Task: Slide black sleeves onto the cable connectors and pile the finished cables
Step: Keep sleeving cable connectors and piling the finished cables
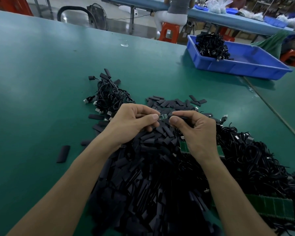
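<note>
My left hand pinches one end of a small green circuit-board connector between thumb and fingers. My right hand pinches a black sleeve at the connector's other end, partly over it. Both hands hover above a big heap of loose black sleeves. A small pile of sleeved black cables with metal plugs lies just beyond my left hand. Tangled black cables with bare green boards spread to the right.
A blue plastic tray holding a bundle of black cables stands at the far right on the green table. A stray sleeve lies left of the heap. A green board strip lies at lower right. A seated person is at another bench behind.
</note>
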